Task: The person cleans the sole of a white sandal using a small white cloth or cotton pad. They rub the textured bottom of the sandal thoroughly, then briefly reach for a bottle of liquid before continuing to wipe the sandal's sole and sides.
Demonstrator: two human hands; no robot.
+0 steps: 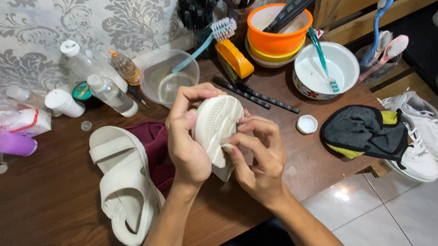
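Both hands clamped on cream rubber sandal (218, 125), sole up — right hand (257, 157) wiping mid-sole, left hand (188, 136) steadying; matching cream sandal (121, 183) left of it lies untouched on bench (50, 199).

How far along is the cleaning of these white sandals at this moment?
In hand: the left hand grips one white sandal sole-up while the right hand presses a small wipe against its tread. Possibly done or waiting: the second sandal lies strap-up on the table beside a maroon cloth; its state is unclear. Untouched: white sneakers at the right, and brushes in the white bowl.
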